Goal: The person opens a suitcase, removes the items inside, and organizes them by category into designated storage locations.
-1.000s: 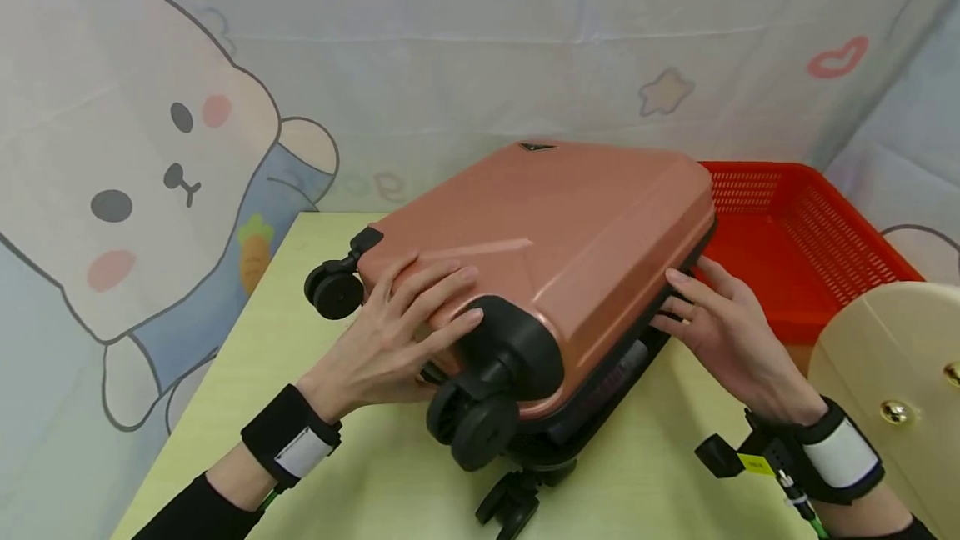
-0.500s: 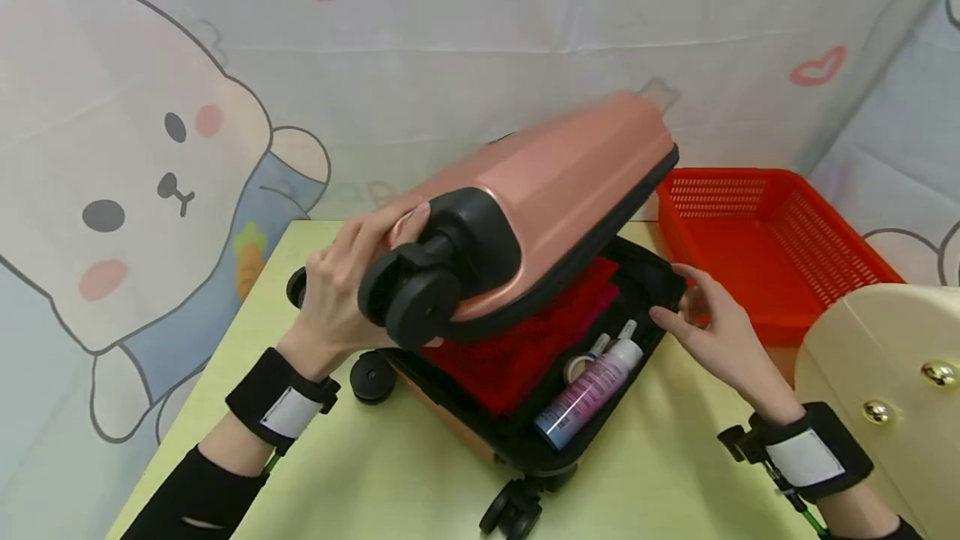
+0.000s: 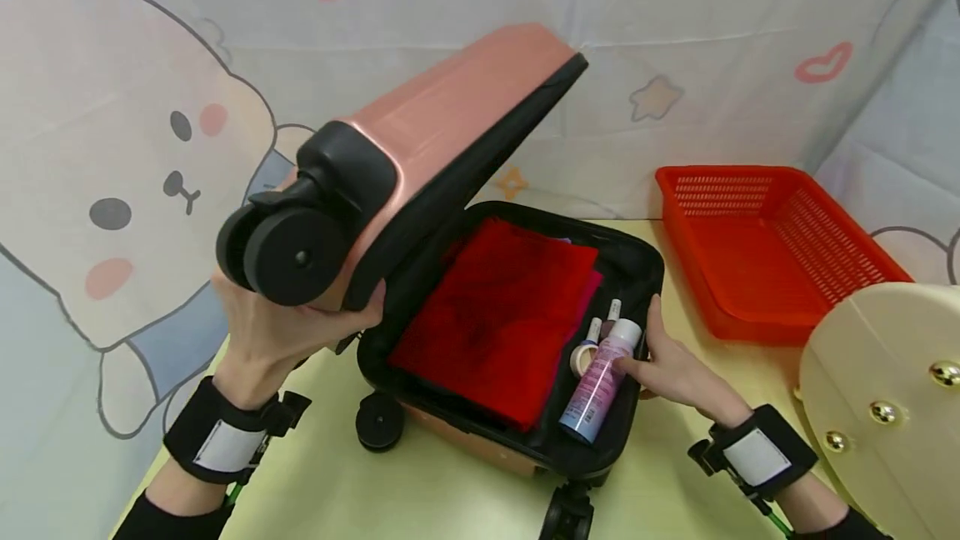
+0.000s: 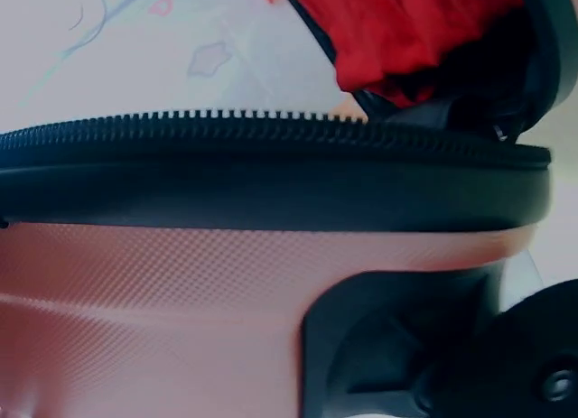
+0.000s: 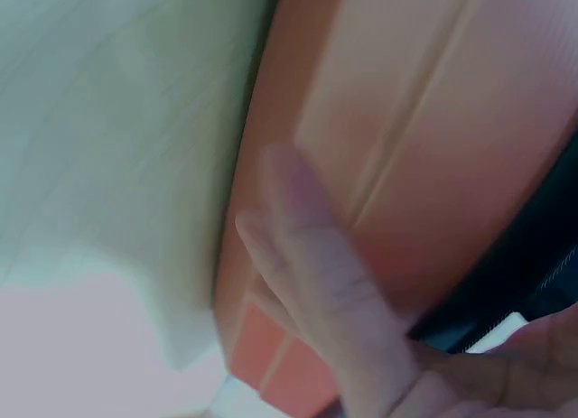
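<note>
The left hand [image 3: 277, 336] grips the tilted, raised lid [image 3: 450, 102]; the right hand [image 3: 675, 373] pinches the rim of the base [image 3: 480, 446] on the bench [image 3: 420, 494]. Opening seems in hand; the next move likely calls for steady lid support. Beyond stands the basket [image 3: 691, 273].

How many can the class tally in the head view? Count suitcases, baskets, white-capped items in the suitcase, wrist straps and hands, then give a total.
Suitcase: 1
Basket: 1
White-capped items, one large and two small: 3
Wrist straps: 2
Left hand and right hand: 2
Total: 9
</note>
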`<state>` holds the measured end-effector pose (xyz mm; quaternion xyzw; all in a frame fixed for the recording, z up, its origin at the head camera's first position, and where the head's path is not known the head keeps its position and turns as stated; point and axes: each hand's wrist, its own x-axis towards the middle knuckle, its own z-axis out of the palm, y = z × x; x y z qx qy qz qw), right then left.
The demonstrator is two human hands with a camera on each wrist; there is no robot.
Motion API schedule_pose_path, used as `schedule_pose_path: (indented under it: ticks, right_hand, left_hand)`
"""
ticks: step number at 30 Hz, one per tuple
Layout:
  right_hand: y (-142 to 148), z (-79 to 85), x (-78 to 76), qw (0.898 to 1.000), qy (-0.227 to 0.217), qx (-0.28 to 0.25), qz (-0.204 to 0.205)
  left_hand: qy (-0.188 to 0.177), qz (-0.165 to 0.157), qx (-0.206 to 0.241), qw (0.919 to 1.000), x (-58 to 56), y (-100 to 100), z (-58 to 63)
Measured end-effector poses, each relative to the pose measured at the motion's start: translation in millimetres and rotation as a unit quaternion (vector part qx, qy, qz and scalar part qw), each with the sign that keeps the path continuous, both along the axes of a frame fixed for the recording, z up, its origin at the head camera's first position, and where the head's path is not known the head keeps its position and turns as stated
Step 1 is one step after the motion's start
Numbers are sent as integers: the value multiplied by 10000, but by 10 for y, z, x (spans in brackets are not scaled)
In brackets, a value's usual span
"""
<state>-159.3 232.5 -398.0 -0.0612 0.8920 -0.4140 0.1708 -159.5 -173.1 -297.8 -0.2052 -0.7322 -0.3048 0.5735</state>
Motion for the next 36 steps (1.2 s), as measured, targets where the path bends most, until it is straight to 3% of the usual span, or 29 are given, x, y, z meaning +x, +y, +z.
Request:
schedule_pose_path:
  ticks: [3, 7, 11, 14, 19, 21, 23, 26, 30, 33, 36]
  right_hand:
    - [-63, -36, -80, 9990, 36, -455, 24]
    - [-85, -80, -221, 9982, 163, -582, -2]
    - [-38, -96, -346, 9985, 376, -367, -124]
    - [-2, -90, -398, 9979, 513, -309, -247]
    - [35, -87, -437, 9966, 494, -553, -354]
    - [47, -90, -452, 9964, 418, -630, -383]
    - [53, -92, -477, 9961, 355, -696, -415]
    - [64, -106, -511, 9961, 320, -694, -442]
    - [89, -139, -537, 9958, 353, -697, -482]
    - [115, -161, -543, 9954, 410, -713, -498]
    - [133, -176, -551, 9949, 481, -711, -524]
  left_hand:
    - [-63, 321, 396, 9987, 60, -118, 11]
    - [-201, 646, 1036, 9923, 117, -299, 9]
    - [-535, 112, 1943, 9794, 161, -513, -32]
    - [-852, -406, 2588, 9613, 202, -668, -86]
    - [-1106, -559, 3321, 9351, 244, -894, -218]
    - [-1265, -828, 3845, 9107, 275, -973, -276]
    - [-1385, -1102, 4395, 8806, 311, -1035, -341]
    - [-1605, -1218, 5098, 8364, 361, -1103, -441]
    - [-2040, -662, 5212, 8260, 382, -1149, -584]
    - [-2391, -384, 5119, 8242, 380, -1160, -685]
    - [-2791, -172, 5054, 8163, 386, -1164, -768]
